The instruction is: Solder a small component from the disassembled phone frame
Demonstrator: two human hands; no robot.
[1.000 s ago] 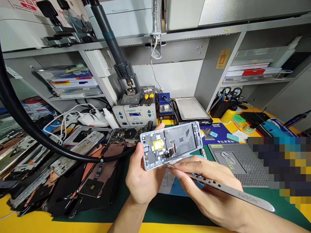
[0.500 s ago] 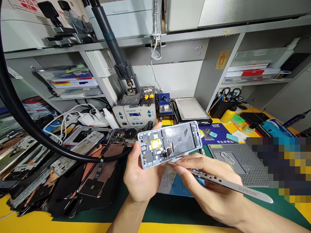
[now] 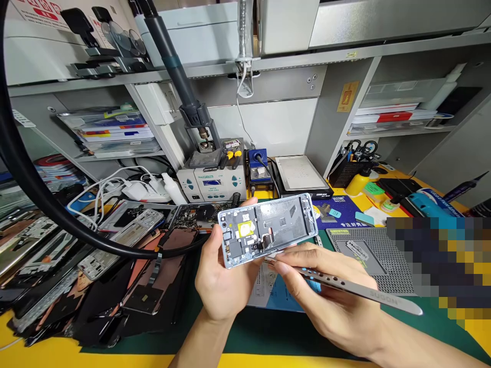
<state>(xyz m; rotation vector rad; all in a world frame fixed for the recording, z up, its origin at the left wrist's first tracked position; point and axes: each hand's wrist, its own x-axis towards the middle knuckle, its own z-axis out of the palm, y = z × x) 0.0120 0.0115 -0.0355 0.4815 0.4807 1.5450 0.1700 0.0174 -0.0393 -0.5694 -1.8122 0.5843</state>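
Note:
My left hand (image 3: pixel 222 278) is closed round the left end of an opened phone frame (image 3: pixel 268 227), holding it above the green mat with its inner side facing me; a yellow patch and small parts show inside. My right hand (image 3: pixel 330 301) pinches long metal tweezers (image 3: pixel 345 285), whose tips rest at the lower edge of the phone frame near its middle. The tweezers' tail points right, over the mat.
A heap of stripped phone frames and screens (image 3: pixel 95 255) covers the left of the bench. Behind stand a hot-air rework station (image 3: pixel 213 181), a thick black hose (image 3: pixel 46 204), a heating plate (image 3: pixel 301 174) and a grey perforated mat (image 3: pixel 374 255). A blurred patch hides the right side.
The phone frame and both hands have shifted slightly left and up together. The tweezers stay at the frame's lower edge.

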